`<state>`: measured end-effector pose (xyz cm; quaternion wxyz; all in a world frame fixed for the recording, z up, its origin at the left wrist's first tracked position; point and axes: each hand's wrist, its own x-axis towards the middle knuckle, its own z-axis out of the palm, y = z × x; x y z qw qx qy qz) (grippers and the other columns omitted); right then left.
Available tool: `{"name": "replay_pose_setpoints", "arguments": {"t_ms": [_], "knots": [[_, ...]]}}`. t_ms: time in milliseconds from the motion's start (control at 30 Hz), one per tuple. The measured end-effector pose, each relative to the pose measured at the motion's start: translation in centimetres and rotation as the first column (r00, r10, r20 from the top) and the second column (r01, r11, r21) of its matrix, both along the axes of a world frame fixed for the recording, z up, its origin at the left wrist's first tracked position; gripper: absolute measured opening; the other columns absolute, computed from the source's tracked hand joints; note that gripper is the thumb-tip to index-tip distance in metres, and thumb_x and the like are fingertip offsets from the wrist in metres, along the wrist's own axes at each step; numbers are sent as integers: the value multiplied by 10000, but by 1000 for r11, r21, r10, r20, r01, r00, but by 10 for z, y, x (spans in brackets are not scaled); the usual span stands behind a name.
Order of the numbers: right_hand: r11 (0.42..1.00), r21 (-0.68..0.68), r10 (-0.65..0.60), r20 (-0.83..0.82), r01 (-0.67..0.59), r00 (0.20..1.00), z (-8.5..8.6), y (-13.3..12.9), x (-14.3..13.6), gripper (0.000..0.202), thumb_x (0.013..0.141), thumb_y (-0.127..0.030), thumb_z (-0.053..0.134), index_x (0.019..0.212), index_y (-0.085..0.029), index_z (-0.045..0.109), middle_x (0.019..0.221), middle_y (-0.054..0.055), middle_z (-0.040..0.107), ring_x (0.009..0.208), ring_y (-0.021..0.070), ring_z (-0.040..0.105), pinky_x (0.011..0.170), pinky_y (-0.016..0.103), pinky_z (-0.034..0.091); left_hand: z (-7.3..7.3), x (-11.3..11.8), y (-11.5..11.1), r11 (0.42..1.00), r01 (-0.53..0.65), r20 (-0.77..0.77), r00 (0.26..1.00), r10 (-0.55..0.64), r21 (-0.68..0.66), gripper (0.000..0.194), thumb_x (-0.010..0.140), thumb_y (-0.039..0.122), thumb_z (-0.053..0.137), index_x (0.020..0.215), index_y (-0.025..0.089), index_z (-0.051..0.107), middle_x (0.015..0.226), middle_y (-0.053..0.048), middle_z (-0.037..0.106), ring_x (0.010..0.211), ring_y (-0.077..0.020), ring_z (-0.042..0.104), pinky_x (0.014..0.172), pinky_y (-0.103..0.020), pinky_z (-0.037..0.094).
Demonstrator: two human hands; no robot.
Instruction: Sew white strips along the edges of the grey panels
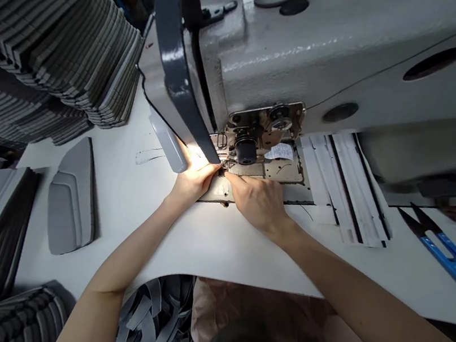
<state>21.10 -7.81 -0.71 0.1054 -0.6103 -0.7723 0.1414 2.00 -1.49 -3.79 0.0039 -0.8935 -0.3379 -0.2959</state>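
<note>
A grey sewing machine (337,67) stands over the white table, its lamp lighting the needle area. My left hand (192,182) is at the left of the presser foot (224,164), fingers pinched together at its tip. From the right, my right hand (261,203) reaches to the same spot, thumb and index finger closed close to the needle plate (222,192). Whatever lies between the fingers is too small and hidden to make out. A dark curved guard (179,66) comes down in front of the machine head, ending near my left fingertips.
Tall stacks of grey padded panels (61,26) rise at the left, with a single grey panel (72,199) nearer. White and black strips (344,182) lie right of the needle plate, and blue-handled thread snips (450,256) further right. Grey fabric strips (160,321) hang below the table's curved edge.
</note>
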Motion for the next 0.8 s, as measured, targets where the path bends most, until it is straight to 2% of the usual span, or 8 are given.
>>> {"name": "replay_pose_setpoints", "arguments": {"t_ms": [200, 333, 467, 800], "knots": [[1000, 21, 12, -9, -12, 1000, -4, -2, 1, 389, 952, -164, 397, 1157, -242, 719, 773, 48, 725, 651, 165, 576, 566, 302, 166, 1, 2, 2, 997, -64, -29, 998, 63, -43, 270, 1029, 216, 440, 1076, 195, 705, 911, -49, 738, 898, -169, 679, 856, -302, 539], [1000, 29, 13, -10, -12, 1000, -4, -2, 1, 406, 968, -174, 372, 1170, -245, 718, 766, 42, 724, 638, 166, 572, 567, 302, 177, 4, 4, 3, 996, -66, -31, 997, 64, -58, 268, 1019, 189, 445, 1020, 192, 713, 872, -31, 724, 818, -164, 654, 767, -283, 525], [999, 40, 11, -17, -11, 1000, -5, -2, 1, 399, 965, -182, 388, 1187, -249, 712, 790, 38, 734, 655, 167, 586, 576, 309, 183, 2, 3, 5, 996, -55, -22, 998, 54, -63, 271, 1021, 189, 440, 1007, 190, 710, 842, -21, 723, 799, -156, 658, 779, -282, 521], [998, 53, 27, -12, -27, 1000, -3, -4, 1, 405, 964, -176, 393, 1218, -252, 699, 798, 36, 736, 684, 171, 606, 588, 307, 196, 3, 0, 0, 1000, -8, -25, 1000, 8, -2, 209, 999, 172, 485, 1010, 195, 692, 1040, -52, 754, 978, -162, 699, 858, -290, 527]]}}
